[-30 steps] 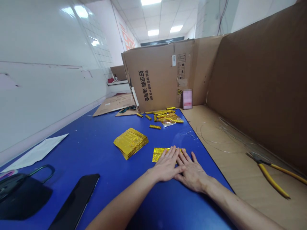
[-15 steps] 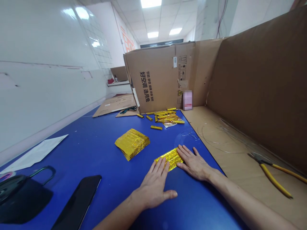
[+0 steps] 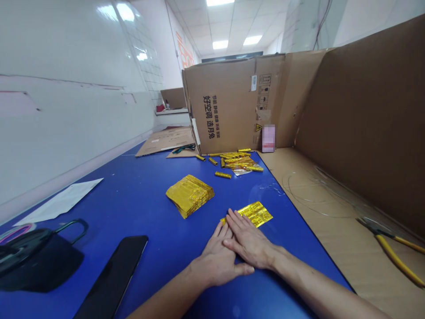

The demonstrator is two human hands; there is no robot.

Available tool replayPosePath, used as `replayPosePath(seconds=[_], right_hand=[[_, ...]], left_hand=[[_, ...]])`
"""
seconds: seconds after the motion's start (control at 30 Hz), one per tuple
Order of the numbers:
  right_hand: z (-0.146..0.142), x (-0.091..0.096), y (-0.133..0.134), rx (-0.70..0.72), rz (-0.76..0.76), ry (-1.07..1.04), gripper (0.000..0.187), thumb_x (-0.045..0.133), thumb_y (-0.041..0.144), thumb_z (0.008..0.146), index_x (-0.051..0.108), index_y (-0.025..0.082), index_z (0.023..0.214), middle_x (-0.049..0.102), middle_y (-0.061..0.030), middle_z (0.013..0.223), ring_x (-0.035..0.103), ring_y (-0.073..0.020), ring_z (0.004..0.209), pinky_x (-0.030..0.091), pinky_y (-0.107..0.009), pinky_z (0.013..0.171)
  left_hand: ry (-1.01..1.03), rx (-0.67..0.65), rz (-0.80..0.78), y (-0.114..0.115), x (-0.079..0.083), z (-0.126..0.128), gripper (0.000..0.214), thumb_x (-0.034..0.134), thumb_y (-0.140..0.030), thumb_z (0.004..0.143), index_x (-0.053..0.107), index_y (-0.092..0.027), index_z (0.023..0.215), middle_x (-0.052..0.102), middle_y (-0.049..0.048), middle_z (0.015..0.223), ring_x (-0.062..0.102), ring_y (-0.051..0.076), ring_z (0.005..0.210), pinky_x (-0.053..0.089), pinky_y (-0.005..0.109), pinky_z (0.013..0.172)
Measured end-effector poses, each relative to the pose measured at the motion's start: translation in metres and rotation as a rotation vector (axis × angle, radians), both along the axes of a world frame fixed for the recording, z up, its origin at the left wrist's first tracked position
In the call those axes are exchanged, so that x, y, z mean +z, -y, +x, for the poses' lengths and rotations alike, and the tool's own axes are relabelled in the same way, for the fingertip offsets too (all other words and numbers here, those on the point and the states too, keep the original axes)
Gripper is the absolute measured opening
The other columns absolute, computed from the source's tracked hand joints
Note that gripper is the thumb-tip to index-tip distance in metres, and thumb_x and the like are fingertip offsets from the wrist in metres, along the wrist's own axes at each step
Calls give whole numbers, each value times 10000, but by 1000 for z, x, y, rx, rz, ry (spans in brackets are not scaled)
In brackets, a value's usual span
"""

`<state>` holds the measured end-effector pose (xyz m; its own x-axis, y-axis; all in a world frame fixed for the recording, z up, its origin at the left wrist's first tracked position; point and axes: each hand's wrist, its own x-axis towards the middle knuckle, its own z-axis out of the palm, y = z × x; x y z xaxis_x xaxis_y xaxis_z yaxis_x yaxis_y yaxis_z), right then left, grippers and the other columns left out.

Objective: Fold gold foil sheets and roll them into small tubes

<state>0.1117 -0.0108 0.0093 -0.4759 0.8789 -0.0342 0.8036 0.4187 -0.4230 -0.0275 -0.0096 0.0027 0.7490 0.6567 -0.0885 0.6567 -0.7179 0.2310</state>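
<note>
A single sheet of gold foil paper (image 3: pixel 259 213) lies flat on the blue table. My left hand (image 3: pixel 217 254) rests open on its left end. Overlapping the left fingers, my right hand (image 3: pixel 247 237) lies flat with its fingers stretched out, and its fingertips reach the sheet's left part. The right part of the sheet shows uncovered. Beyond my hands and to the left sits a stack of gold foil sheets (image 3: pixel 189 195). Several rolled gold foil tubes (image 3: pixel 223 175) lie farther back, some in a pile by the cardboard box.
A large cardboard box (image 3: pixel 229 106) stands at the back, with cardboard along the right. Pliers (image 3: pixel 387 243) with yellow handles lie on the right cardboard. A phone (image 3: pixel 114 274), a dark lidded mug (image 3: pixel 40 261) and white paper (image 3: pixel 61 201) are at left. Scissors (image 3: pixel 184 149) lie at the back.
My right hand has moved left from the sheet's right end onto my left hand's fingers, uncovering that end. The view has shifted slightly. My left hand stays on the sheet.
</note>
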Motion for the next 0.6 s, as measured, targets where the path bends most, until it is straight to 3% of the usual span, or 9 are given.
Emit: replayPosePath(seconds=[0.1,0.27,0.6], right_hand=[[26,-7,-11,21,18,56,720,181,580,825,134,103,1361,92,-103,1425,37,-185,1295,49,-384,1044],[64,-15,-22,-116,84,182,711,161,601,813,189,141,1354,138,-80,1421,50,-226,1294,52,-470,1024],[70,-16,4,-155,119,235,763,206,614,791,187,95,1350,87,-133,1413,32,-258,1287,56,-508,1009]], left_hand=[[6,12,-5,-1,-2,-3,896,286,-708,722,1,-150,1361,-57,106,1414,-50,251,1287,23,411,1045],[1,7,-15,-2,1,-4,888,216,-720,727,99,-105,1357,22,128,1414,-58,230,1289,10,397,1045],[-96,58,-13,-25,12,-10,784,220,-652,784,91,-135,1359,64,90,1416,-25,240,1292,26,472,1025]])
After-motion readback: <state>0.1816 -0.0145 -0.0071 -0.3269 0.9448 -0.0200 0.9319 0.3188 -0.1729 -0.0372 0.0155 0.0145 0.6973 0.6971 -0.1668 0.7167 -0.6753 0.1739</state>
